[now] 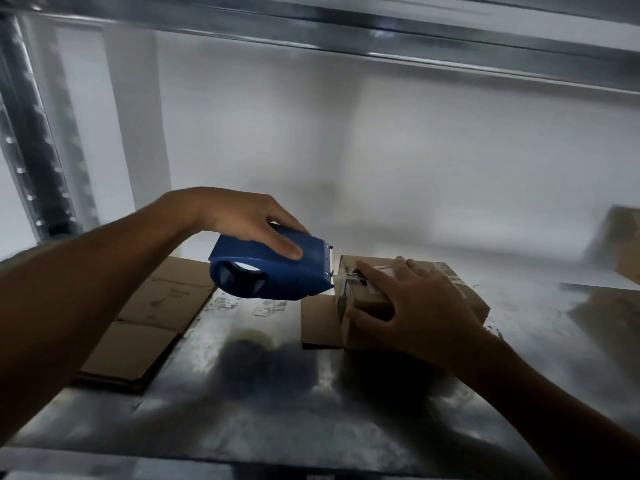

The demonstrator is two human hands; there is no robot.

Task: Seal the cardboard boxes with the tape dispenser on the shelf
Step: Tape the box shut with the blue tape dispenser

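Obs.: the left hand (249, 223) grips the blue plastic tape dispenser (273, 271) from above, fingers curled over its body. It is held off the grey metal shelf (277, 410), with the cutter end just beside the left end of the small brown cardboard box (474, 303).

The right hand (419, 306) lies on that box with fingers spread flat across the top and thumb against the near side. It presses down rather than pinching. Judgement: this pins the box and the tape end so the dispenser's pull cannot drag it.

A pale tape strip (343, 299) shows on the box's left end. Whether it joins the cutter cannot be told.

Step, judged: finishing or cutting a strip at this edge.

The box sits mid-shelf. Flattened brown cardboard sheets (156, 306) lie to the left. A blurred second brown cardboard box (623, 244) stands far right, likely unsealed work remaining.
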